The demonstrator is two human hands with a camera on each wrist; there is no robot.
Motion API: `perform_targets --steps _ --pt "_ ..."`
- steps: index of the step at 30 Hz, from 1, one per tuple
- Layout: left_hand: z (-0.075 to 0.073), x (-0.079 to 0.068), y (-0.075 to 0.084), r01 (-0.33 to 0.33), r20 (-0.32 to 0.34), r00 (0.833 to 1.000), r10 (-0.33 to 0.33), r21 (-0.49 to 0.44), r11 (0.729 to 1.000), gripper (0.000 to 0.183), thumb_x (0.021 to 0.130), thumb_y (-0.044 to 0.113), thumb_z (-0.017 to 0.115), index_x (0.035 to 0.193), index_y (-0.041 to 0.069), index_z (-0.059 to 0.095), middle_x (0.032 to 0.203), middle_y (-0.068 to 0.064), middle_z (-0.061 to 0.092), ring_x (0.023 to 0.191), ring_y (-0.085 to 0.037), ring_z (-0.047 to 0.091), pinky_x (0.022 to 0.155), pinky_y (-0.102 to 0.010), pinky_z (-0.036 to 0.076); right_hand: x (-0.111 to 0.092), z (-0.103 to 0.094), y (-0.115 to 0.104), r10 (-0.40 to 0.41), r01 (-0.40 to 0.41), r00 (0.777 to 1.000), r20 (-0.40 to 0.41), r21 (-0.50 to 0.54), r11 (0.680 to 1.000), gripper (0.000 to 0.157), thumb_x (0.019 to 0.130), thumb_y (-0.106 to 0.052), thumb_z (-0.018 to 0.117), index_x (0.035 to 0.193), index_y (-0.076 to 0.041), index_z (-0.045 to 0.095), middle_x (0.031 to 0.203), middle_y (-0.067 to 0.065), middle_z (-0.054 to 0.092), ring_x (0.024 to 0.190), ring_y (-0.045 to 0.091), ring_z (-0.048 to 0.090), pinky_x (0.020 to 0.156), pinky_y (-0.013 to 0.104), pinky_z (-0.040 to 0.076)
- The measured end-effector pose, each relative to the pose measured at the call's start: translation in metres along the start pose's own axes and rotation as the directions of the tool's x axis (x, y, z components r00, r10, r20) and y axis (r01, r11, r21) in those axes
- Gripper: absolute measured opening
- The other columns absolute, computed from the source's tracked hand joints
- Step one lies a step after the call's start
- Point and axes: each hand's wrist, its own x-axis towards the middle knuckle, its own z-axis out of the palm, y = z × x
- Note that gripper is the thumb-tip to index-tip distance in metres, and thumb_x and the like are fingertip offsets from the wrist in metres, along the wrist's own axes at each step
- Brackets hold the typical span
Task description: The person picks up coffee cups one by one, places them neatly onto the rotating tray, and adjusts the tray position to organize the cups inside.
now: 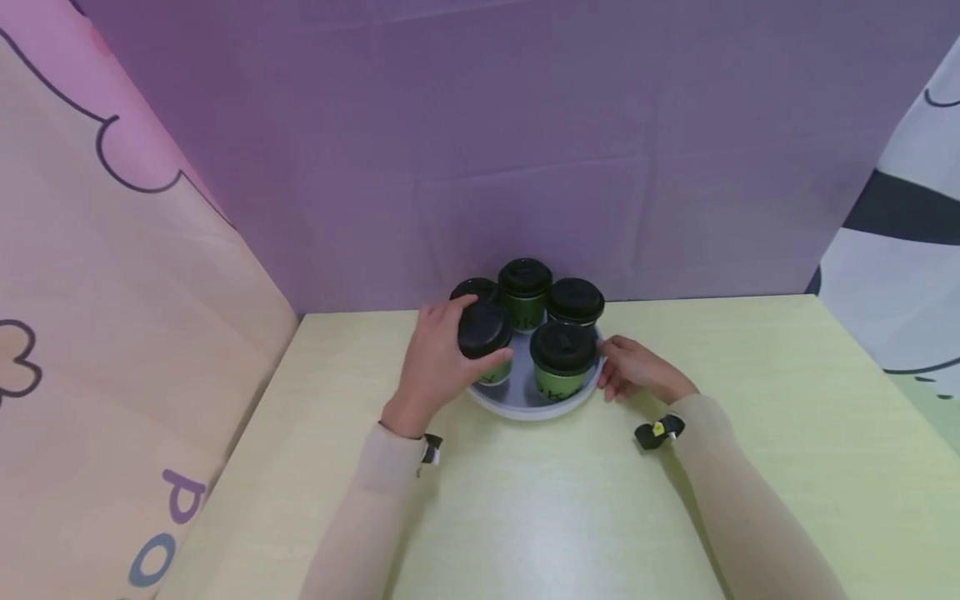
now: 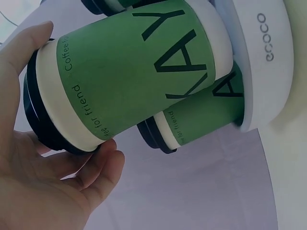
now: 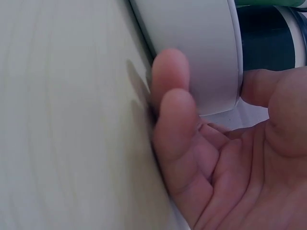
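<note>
A white round tray (image 1: 517,412) marked "ecoco" holds several green paper coffee cups with black lids. My left hand (image 1: 438,354) grips the front-left coffee cup (image 2: 139,72) around its lid, thumb on one side and fingers on the other. That cup's base is at the tray, but I cannot tell whether it touches. At the tray's right edge, my right hand (image 1: 633,368) holds the rim between thumb and fingers, the fingers (image 3: 177,124) low against the outer wall. Beside it stands the front-right coffee cup (image 1: 561,362).
Three more lidded cups stand at the back of the tray, among them a middle cup (image 1: 525,292) and a right one (image 1: 576,300). The pale wooden table (image 1: 510,517) meets a purple backdrop (image 1: 480,167) just behind the tray. A patterned cloth (image 1: 135,292) hangs at the left.
</note>
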Motion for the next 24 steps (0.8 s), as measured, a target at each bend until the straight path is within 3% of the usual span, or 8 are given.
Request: perform_targets --steps 11,24 --pt "0.007 0.001 0.002 -0.017 0.011 1.0 0.016 0.012 1.0 0.09 0.078 0.059 0.082 0.148 0.012 0.05 0.148 -0.011 0.055 0.129 -0.029 0.049 0.108 -0.05 0.049 -0.003 -0.003 0.0 -0.006 0.006 1.0 0.015 -0.013 1.0 0.04 0.111 -0.035 0.031 0.12 0.001 0.046 0.083 0.007 0.066 0.064 0.016 0.067 0.059 0.031 0.058" --pt "0.014 0.0 -0.004 -0.018 0.022 1.0 0.017 0.045 0.999 0.091 0.079 0.062 0.08 0.148 0.011 0.05 0.145 -0.011 0.055 0.129 -0.029 0.048 0.109 -0.047 0.049 -0.008 -0.003 -0.005 -0.024 0.023 0.998 0.063 0.008 1.0 0.036 0.109 -0.027 0.033 0.128 0.003 0.041 0.086 0.008 0.066 0.066 0.015 0.067 0.061 0.031 0.058"
